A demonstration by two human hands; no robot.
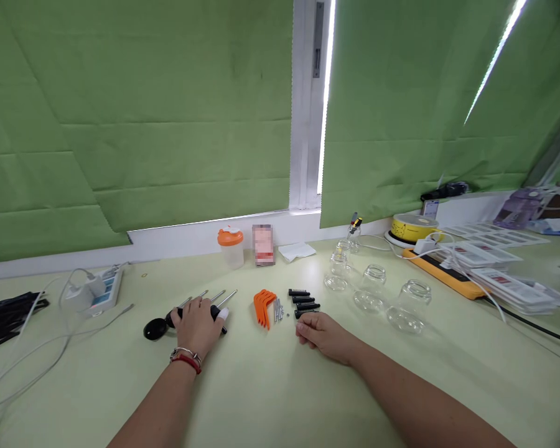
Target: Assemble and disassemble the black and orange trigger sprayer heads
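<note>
So the biggest thing in front of me is the green blinds (135,112), soft, creased fabric with zigzag-cut edges. Under them is my pale, smooth greenish table (261,386). Off right there's a pile of white printed sheets (506,286) with red blocks, print too small to read, next to an orange power strip (443,272).

My left hand (198,326) is palm down, fingers draped over some black-handled tools (218,313) with thin metal shafts; can't tell if I'm really gripping any. A glossy black disc (155,329) pokes out beside it. My right hand (324,336) has its fingers curled in together right at the end of the nearest black piece, and I can't tell if they're pinching it.

To the right of that hand are clear glass jars (415,298), narrow up top and wide at the base. At the back there's a frosted plastic cup (232,255) with an orange lid, then a pink-and-red box (263,246), its writing all pixelated.

Smaller stuff sits between my hands: bent orange pieces (262,306) nested together, a row of ribbed black pieces (305,306), skinny silver rods (277,310) and one tiny metal bit (288,315).
</note>
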